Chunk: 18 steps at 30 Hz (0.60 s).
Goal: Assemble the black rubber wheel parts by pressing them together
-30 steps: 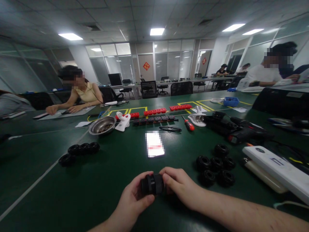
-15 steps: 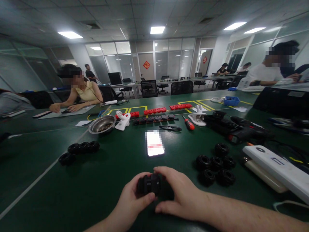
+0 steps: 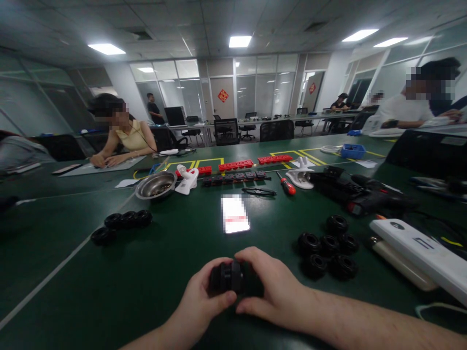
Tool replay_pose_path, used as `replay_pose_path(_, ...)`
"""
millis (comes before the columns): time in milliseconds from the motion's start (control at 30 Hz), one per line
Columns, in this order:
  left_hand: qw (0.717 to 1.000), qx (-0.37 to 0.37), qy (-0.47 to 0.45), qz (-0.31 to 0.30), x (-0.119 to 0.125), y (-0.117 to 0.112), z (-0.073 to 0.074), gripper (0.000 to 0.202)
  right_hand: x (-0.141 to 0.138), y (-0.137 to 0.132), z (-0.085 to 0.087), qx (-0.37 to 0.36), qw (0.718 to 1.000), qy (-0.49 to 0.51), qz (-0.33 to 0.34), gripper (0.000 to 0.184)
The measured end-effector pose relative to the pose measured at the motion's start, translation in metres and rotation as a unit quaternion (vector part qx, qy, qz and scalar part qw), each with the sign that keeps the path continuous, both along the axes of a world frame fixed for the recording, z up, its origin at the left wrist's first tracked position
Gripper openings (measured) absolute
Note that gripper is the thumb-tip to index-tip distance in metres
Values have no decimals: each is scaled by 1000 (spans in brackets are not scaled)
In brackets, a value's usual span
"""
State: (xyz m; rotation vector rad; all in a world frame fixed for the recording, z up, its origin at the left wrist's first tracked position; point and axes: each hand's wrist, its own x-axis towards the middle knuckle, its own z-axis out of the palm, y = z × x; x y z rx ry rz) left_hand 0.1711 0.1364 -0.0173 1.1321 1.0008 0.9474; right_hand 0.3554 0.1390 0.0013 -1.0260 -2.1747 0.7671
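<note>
Fingers of the left hand [image 3: 199,304] and right hand [image 3: 275,291] pinch a black wheel [image 3: 226,278]. The phone [image 3: 235,214] screen is blurred, unreadable. Green tabletop [image 3: 127,272], glass-walled office.

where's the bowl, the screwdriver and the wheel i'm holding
bowl [image 3: 167,179], head view, inner wall
screwdriver [image 3: 290,189], head view, red handle
wheel [image 3: 226,278], head view, black tread

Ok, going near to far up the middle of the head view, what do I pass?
The small black ribbed wheel in left hand and right hand, lit flat phone, thin black wire loop, row of black blocks, row of red blocks, black office chair.
</note>
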Motion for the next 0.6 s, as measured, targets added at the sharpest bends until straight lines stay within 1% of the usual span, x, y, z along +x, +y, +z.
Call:
replay_pose_path(33, 1000, 0, 2, 2, 0, 0, 0, 47, 1, 0, 0, -7, 1000, 10, -4, 65)
replay_pose_path(67, 1000, -1, 4, 5, 0, 0, 1, 47, 1, 0, -1, -26, 999, 23, -12, 66)
replay_pose_path(100, 1000, -4, 5, 8, 0, 0, 1, 47, 1, 1, -3, -48, 998, 33, -24, 57)
replay_pose_path(167, 1000, -7, 6, 18, 1, 0, 1, 47, -1, 4, -6, -92, 995, 35, -36, 29)
replay_pose_path(200, 1000, -7, 5, 20, 1, 0, 2, 48, -1, 6, -7, -108, 993, 26, -34, 28)
replay_pose_path(267, 1000, -3, 9, 20, 1, -1, 2, 48, -3, 8, -9, -125, 992, 4, -27, 32)
replay_pose_path(333, 1000, -1, 15, 15, 2, 0, 2, 49, -5, 8, -9, -124, 992, -4, -28, 27)
replay_pose_path(400, 1000, -3, 12, 10, 1, 1, 3, 50, -4, 6, -8, -84, 996, -7, -29, 17)
replay_pose_path(467, 1000, 1, 4, 4, 0, 1, 2, 50, -3, 4, -7, 8, 1000, -16, -8, 22)
replay_pose_path(533, 1000, 6, 2, -5, 0, 1, 2, 49, -1, 2, -6, 107, 993, -31, 24, 22)
replay_pose_path(567, 1000, 10, 6, -7, 0, 0, 2, 48, 0, 2, -5, 131, 990, -36, 39, 20)
replay_pose_path(600, 1000, 16, 13, -7, 0, -1, 2, 46, 1, 2, -5, 132, 990, -36, 44, 22)
